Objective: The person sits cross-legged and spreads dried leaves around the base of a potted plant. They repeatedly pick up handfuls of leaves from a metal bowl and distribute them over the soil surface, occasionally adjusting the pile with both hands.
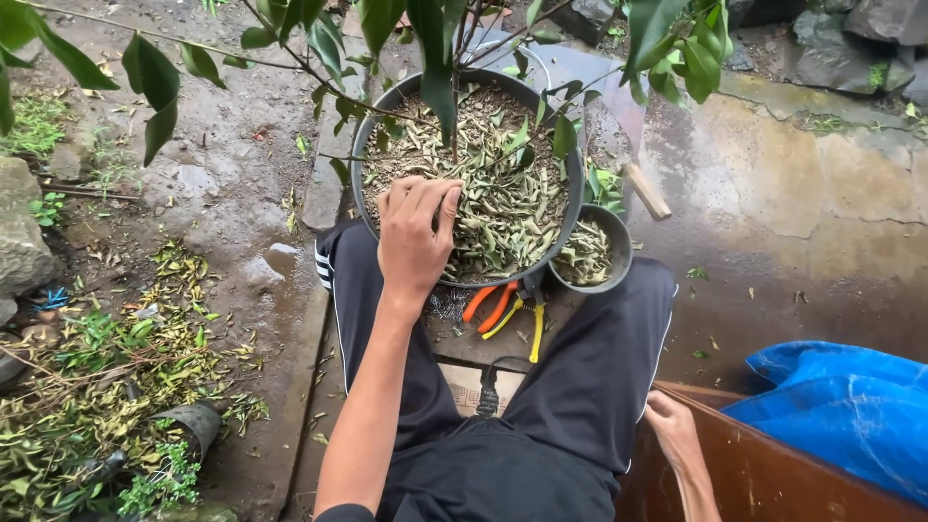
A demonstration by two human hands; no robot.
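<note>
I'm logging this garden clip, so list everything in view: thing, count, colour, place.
Round pot of dried leaves: one, dark grey, centre, before the knees.
Small bowl of leaves: one, grey, touching the pot's right side.
Orange-handled pliers: one, below the pot.
Yellow-handled cutters: one, beside the pliers.
Wooden tool handle: one, tan, right of the pot.
Blue tarp: one, lower right.
Brown wooden box: one, lower right.
Left hand: spread flat on the leaves.
Right hand: resting on the box edge.
</note>
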